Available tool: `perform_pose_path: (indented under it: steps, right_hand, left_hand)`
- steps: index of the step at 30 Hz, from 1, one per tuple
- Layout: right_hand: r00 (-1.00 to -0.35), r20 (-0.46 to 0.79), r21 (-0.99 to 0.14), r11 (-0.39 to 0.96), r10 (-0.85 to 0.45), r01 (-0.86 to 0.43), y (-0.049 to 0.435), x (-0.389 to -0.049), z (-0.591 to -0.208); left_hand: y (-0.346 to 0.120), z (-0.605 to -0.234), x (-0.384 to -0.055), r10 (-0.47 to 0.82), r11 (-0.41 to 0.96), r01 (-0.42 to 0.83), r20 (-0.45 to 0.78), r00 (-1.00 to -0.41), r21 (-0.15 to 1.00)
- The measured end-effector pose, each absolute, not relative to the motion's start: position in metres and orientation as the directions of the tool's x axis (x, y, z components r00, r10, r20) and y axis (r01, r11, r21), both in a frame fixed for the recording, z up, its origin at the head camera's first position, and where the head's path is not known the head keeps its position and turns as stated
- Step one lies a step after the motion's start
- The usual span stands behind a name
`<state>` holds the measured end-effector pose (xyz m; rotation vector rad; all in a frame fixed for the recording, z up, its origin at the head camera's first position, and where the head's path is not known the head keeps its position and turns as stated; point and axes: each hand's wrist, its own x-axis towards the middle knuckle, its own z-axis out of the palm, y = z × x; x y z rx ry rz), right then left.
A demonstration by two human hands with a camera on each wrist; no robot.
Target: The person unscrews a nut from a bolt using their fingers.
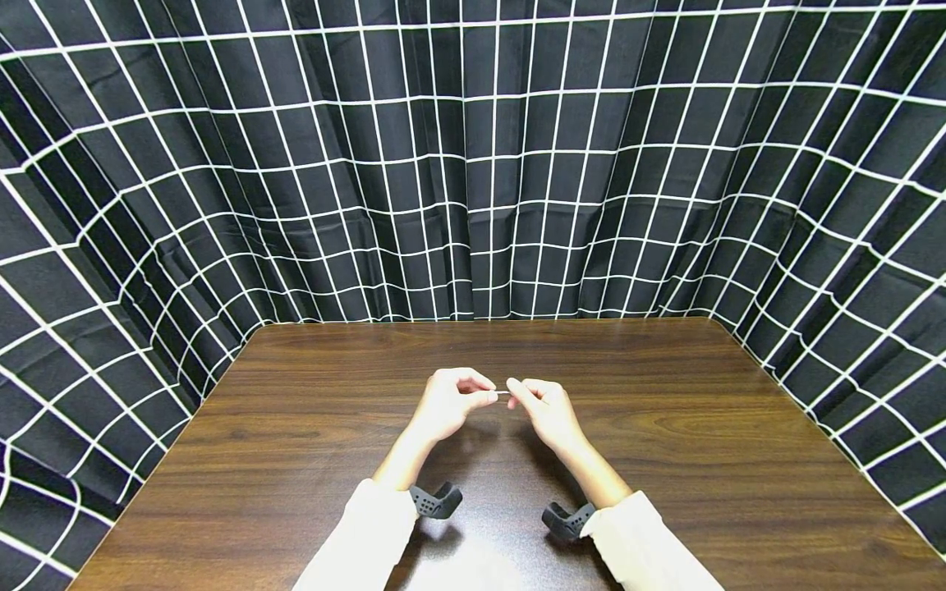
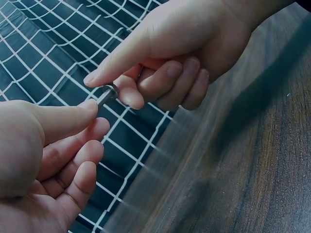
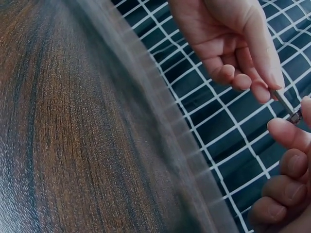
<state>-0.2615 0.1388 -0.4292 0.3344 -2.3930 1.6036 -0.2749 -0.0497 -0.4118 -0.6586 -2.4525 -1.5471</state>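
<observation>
A small metal bolt (image 3: 285, 102) with a threaded shank spans the gap between the two hands, above the table. My left hand (image 1: 446, 404) pinches one end of the shank between thumb and fingers. At the other end, a wider dark metal piece (image 2: 111, 91) sits between the thumb and index finger of my right hand (image 1: 550, 413); whether it is the bolt's head or a nut cannot be told. The right hand's other fingers are curled in, as the left wrist view shows. Fingertips hide both ends of the bolt in part.
Beneath the hands lies a brown wood-grain table (image 1: 296, 427). A black curtain with a white grid (image 1: 414, 180) surrounds its back and sides. Dark grey wrist mounts (image 1: 438, 501) stick out from both forearms near the white sleeves (image 1: 369, 525).
</observation>
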Motion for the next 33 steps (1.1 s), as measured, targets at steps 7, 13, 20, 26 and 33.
perform_pose_path:
  steps: [7, 13, 20, 26, 33]
  right_hand:
    - [-0.948, 0.315, -0.878, 0.363, -0.054, -0.312, 0.139, -0.262, -0.429]
    - [-0.946, 0.319, -0.886, 0.337, -0.057, -0.319, 0.138, -0.262, -0.428]
    - [-0.948, 0.313, -0.909, 0.271, -0.063, -0.318, 0.137, -0.262, -0.429]
    - [-0.942, 0.321, -0.913, 0.235, -0.095, -0.334, 0.135, -0.247, -0.408]
    - [-0.926, 0.359, -0.903, 0.207, -0.119, -0.376, 0.135, -0.239, -0.399]
  left_hand:
    - [-0.050, -0.413, -0.276, 0.273, 0.370, 0.451, 0.369, -0.889, 0.812]
    - [-0.050, -0.413, -0.276, 0.272, 0.363, 0.454, 0.374, -0.887, 0.814]
    - [-0.052, -0.414, -0.277, 0.267, 0.361, 0.453, 0.375, -0.888, 0.815]
    - [-0.053, -0.413, -0.277, 0.264, 0.363, 0.444, 0.366, -0.892, 0.819]
    - [-0.053, -0.412, -0.278, 0.256, 0.369, 0.429, 0.354, -0.900, 0.825]
